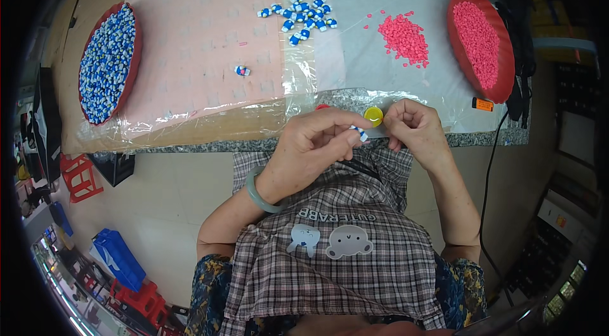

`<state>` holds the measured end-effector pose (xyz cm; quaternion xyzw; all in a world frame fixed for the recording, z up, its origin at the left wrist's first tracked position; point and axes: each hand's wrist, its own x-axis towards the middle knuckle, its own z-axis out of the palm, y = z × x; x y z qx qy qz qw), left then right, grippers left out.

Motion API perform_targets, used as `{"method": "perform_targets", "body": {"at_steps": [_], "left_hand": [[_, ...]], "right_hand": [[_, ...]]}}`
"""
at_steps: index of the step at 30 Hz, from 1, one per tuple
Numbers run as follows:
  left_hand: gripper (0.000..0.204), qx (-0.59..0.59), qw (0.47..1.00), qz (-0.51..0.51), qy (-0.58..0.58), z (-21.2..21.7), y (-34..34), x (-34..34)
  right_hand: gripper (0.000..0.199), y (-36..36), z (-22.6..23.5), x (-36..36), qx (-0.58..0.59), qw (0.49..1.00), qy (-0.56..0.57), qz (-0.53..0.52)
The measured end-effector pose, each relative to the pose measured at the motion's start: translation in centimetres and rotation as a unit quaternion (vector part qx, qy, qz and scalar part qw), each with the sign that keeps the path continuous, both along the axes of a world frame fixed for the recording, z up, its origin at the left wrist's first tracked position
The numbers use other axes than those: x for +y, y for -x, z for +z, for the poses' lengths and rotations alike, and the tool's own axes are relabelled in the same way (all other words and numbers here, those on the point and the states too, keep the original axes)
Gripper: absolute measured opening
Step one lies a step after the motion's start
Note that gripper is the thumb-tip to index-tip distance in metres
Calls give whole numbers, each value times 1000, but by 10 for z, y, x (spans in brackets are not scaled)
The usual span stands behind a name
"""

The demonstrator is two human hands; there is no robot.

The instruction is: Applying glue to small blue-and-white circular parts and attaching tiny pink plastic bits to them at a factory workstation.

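Between the thumb and fingertips of my left hand (320, 142) is a small blue-and-white figurine piece (360, 134), held just over the table's front edge. My right hand (415, 132) is closed in a pinch beside it; whatever its fingertips hold is too small or hidden to make out. A round yellow container (373, 116) sits between the two hands. Part of a red round thing (322, 107) shows behind my left hand. Farther back lies a loose group of blue-and-white pieces (304, 16). One piece with some pink on it (242, 70) lies apart, to the left.
A red basket (137, 51) full of blue-and-white pieces stands at the left. Small pink pieces (405, 39) are heaped at the right, near another red basket (505, 76) filled with them. An orange-labelled black object (483, 104) and a black cable (487, 184) are at the right edge.
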<state>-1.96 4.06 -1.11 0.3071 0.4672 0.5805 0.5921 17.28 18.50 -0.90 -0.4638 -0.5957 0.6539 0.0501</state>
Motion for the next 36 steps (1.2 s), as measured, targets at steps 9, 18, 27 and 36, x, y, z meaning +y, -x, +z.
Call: {"method": "perform_targets", "body": {"at_steps": [9,18,27,36], "left_hand": [[26,-52,999,3,1,-9,-4,6],[23,-14,999,39,0,-11,-17,11],[21,51,996,63,-23,-15,-25,11],[21,95,993,66,-39,-16,-26,11]], "right_hand": [[11,-6,10,-1,95,987,120,-50],[12,0,21,-13,174,970,157,-61],[10,10,16,-24,190,975,98,-55],[10,10,12,-24,190,976,91,-51]]}}
